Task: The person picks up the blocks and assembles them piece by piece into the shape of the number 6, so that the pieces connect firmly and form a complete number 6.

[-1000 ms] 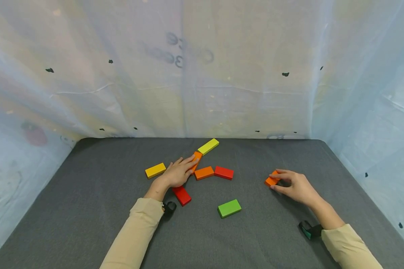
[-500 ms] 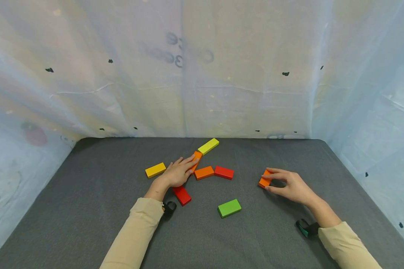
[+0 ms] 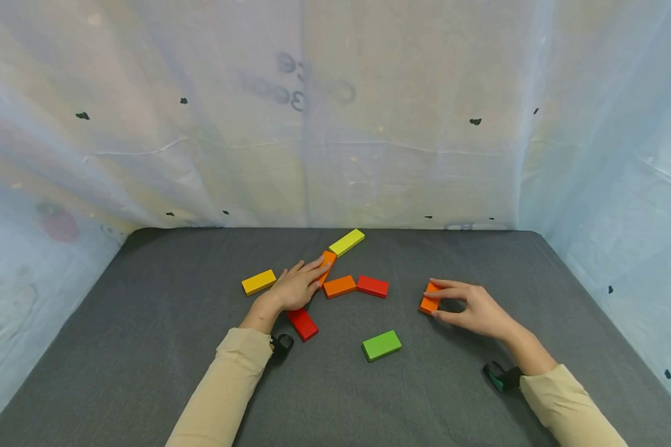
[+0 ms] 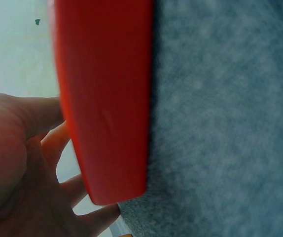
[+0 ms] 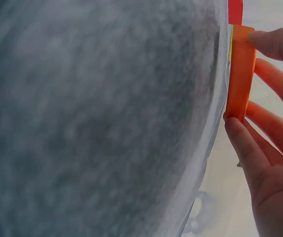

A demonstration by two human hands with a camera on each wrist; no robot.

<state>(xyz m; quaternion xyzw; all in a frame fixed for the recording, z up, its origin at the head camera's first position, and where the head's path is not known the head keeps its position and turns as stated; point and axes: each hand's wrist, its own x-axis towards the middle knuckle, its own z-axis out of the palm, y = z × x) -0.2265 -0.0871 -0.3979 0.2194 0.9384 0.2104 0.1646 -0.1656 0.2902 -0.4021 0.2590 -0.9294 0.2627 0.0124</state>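
In the head view my left hand (image 3: 294,290) lies with fingers stretched over an orange block (image 3: 328,259), part of which they hide. A red block (image 3: 303,325) pokes out from under that hand; it fills the middle of the left wrist view (image 4: 104,108). To the right, my right hand (image 3: 475,307) pinches another orange block (image 3: 428,304) by its ends, low over the cloth. The right wrist view shows this orange block (image 5: 241,74) held between thumb and fingertips.
Around the left hand lie a yellow block (image 3: 258,282), a lime-yellow block (image 3: 346,243), a third orange block (image 3: 339,286) and a second red block (image 3: 372,286). Nearer lies a green block (image 3: 381,346). A pale sheet (image 3: 402,112) hangs behind the grey cloth-covered table (image 3: 162,323).
My right hand has moved left with its orange block, which has turned more upright in the head view. My left hand and the other blocks have stayed put.
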